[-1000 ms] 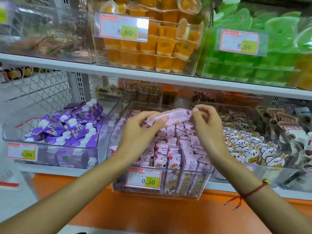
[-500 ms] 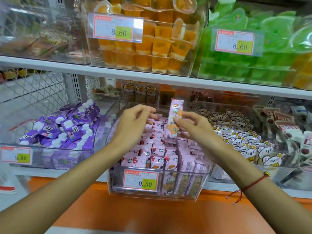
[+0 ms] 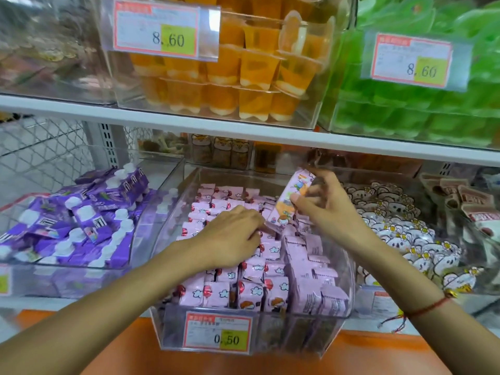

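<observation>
If the right hand point(image 3: 332, 212) loosens its pinch on the packet point(image 3: 290, 201), held upright and tilted over the far right of the bin point(image 3: 284, 339), it may drop flat across the rows instead of slotting in. The gap looks tight, so forcing it could crumple it or tip its neighbours. Meanwhile the left hand point(image 3: 230, 236) lies on the stacked packets point(image 3: 216, 293), fingers relaxed, pressing on them. Count: one packet in hand, two hands, one bin; stacked packets overlap too much to count.
</observation>
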### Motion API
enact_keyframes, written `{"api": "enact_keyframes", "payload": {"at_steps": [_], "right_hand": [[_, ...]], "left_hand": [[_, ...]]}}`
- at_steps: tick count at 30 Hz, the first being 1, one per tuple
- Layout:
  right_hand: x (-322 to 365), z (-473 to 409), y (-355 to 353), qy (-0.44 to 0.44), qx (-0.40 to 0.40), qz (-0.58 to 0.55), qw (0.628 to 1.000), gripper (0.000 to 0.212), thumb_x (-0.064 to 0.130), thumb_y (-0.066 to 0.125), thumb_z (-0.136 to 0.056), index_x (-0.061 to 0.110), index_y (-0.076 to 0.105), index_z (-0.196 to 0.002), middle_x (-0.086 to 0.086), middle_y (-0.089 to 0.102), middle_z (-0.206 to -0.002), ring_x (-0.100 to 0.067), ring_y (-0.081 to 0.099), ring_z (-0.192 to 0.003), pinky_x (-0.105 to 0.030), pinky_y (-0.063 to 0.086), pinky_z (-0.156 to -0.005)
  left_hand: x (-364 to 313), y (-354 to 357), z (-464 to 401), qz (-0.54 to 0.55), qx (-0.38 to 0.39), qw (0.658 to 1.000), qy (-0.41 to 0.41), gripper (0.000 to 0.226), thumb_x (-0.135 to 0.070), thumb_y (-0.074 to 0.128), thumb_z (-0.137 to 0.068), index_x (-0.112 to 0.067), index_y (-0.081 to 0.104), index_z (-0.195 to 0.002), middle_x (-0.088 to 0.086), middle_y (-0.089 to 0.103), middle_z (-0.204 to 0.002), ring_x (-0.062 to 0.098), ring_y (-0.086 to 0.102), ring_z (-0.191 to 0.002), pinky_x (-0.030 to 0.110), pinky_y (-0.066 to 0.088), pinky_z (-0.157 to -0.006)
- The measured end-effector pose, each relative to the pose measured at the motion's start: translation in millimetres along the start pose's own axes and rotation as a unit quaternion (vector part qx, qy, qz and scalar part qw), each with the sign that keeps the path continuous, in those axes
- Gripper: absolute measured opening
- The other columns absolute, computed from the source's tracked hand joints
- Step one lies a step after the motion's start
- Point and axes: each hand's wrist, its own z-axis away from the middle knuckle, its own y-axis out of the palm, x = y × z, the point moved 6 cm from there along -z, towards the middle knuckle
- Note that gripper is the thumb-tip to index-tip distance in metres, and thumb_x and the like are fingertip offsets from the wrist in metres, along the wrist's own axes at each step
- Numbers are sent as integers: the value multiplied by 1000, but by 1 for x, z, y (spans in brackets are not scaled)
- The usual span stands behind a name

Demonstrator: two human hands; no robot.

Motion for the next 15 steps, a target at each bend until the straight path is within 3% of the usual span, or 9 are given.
{"api": "enact_keyframes", "payload": {"at_steps": [4, 7, 9, 12, 15], "right_hand": [[-2, -7, -9, -3, -34, 37, 999, 39, 15, 66, -86, 13, 39, -114, -5, 59, -86, -19, 65, -79, -36, 53, -69], [3, -11, -13, -23, -65, 76, 995, 37, 12, 67, -84, 15, 39, -108, 5, 58, -71, 3, 62, -61, -20, 48, -57], [6, -11, -4, -30, -26, 145, 989, 35, 14, 67, -85, 14, 39, -107, 6, 56, -70, 4, 59, -58, -15, 46, -49], [7, -7, 20, -30, 84, 235, 968, 36, 17, 65, -87, 21, 39, -111, 2, 55, -75, -16, 61, -74, -33, 50, -70], [13, -5, 27, -49, 92, 254, 962, 34, 16, 67, -86, 23, 40, -105, -5, 61, -83, -23, 61, -78, -38, 51, -70]], "left_hand": [[5, 0, 4, 30, 10, 999, 11, 33, -19, 39, -97, -27, 57, -124, -7, 54, -120, 12, 35, -121, 31, 33, -98], [0, -1, 11, 1, -21, 999, 37, 36, -22, 38, -98, -31, 55, -128, -11, 48, -129, 9, 31, -123, 29, 28, -103], [-1, 1, 16, 7, -37, 999, 33, 36, -24, 36, -98, -34, 55, -127, -14, 49, -125, 7, 33, -119, 26, 29, -98], [-5, 1, 21, 30, -44, 998, 27, 35, -24, 36, -98, -36, 56, -123, -16, 51, -119, 6, 36, -113, 25, 31, -93], [-4, -3, 25, 46, -61, 997, 19, 33, -22, 39, -97, -36, 58, -120, -15, 54, -111, 8, 39, -107, 28, 36, -90]]}}
